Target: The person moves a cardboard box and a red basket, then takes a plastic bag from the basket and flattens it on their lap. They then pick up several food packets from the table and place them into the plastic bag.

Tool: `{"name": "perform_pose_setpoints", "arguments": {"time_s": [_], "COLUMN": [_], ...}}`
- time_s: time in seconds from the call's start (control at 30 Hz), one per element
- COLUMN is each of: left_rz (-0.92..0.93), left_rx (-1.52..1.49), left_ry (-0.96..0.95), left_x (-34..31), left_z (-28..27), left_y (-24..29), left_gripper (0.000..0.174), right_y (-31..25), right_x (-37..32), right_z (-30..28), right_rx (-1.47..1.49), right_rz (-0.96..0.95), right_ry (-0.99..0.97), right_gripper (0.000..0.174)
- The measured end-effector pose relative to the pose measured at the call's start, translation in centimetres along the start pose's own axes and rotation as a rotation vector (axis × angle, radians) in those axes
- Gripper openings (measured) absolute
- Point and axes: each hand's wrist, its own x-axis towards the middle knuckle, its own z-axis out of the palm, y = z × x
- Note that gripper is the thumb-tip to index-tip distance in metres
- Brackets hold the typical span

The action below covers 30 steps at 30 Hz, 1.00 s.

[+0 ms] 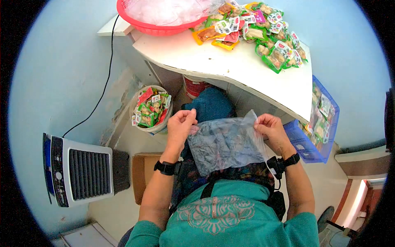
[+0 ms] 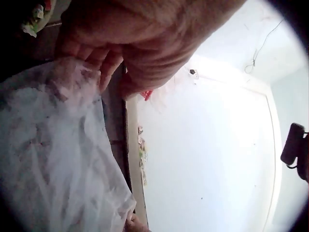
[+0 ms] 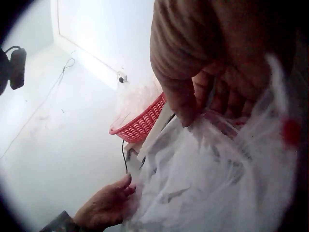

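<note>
A clear plastic bag [image 1: 230, 144] is stretched flat between my two hands, above my lap. My left hand [image 1: 181, 126] pinches its upper left corner; in the left wrist view the bag's film [image 2: 58, 145] overlaps the fingertips of that hand [image 2: 140, 43]. At the upper right corner, my right hand [image 1: 273, 131] pinches the edge between thumb and curled fingers. From the right wrist, the bag [image 3: 203, 179] looks wrinkled and bunched under the right thumb [image 3: 181, 104]. No contents show through it.
A white table [image 1: 230, 61] ahead bears a red basket [image 1: 164, 28] of clear bags and a pile of snack packets [image 1: 279, 49]. Filled with packets are a white bucket [image 1: 140, 121] and a blue crate [image 1: 325, 144]. An air cooler [image 1: 86, 173] stands left, near a cardboard box [image 1: 142, 177].
</note>
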Motion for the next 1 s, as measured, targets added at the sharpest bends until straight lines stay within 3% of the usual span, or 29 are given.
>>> {"name": "perform_pose_setpoints", "arguments": {"time_s": [0.23, 0.33, 0.43, 0.63, 0.73, 0.87, 0.97, 1.0], "left_rz": [0.041, 0.09, 0.079, 0.184, 0.177, -0.122, -0.363, -0.393], "left_rx": [0.136, 0.027, 0.037, -0.093, 0.071, 0.459, 0.573, 0.55], "left_ry": [-0.043, -0.075, 0.041, 0.109, 0.189, -0.115, -0.475, -0.534], "left_x": [-0.9, -0.6, -0.5, -1.0, -2.7, -4.6, -5.2, -5.4], "left_z": [-1.5, -2.1, -2.1, -0.9, -2.0, -5.2, -4.9, -4.7], "left_y": [-1.4, -2.4, -1.4, -1.7, -1.0, -1.2, -1.2, -1.4], "left_gripper": [0.023, 0.016, 0.014, 0.019, 0.029, 0.051, 0.067, 0.065], "right_y": [-0.1, -0.2, -0.1, 0.5, -0.1, -1.3, -1.0, -0.7], "right_x": [-0.3, -0.6, -0.8, -0.8, -1.5, -3.5, -4.6, -4.8], "right_z": [0.0, -0.1, -0.5, -0.8, -0.9, -0.7, -1.7, -2.0], "right_rx": [0.029, -0.023, -0.028, 0.039, 0.067, 0.058, -0.137, -0.151], "right_rz": [-0.003, 0.002, 0.024, 0.025, 0.047, 0.046, 0.212, 0.278], "right_ry": [0.048, 0.044, 0.031, 0.025, 0.03, 0.185, 0.172, 0.093], "right_gripper": [0.005, 0.005, 0.005, 0.007, 0.015, 0.031, 0.04, 0.041]}}
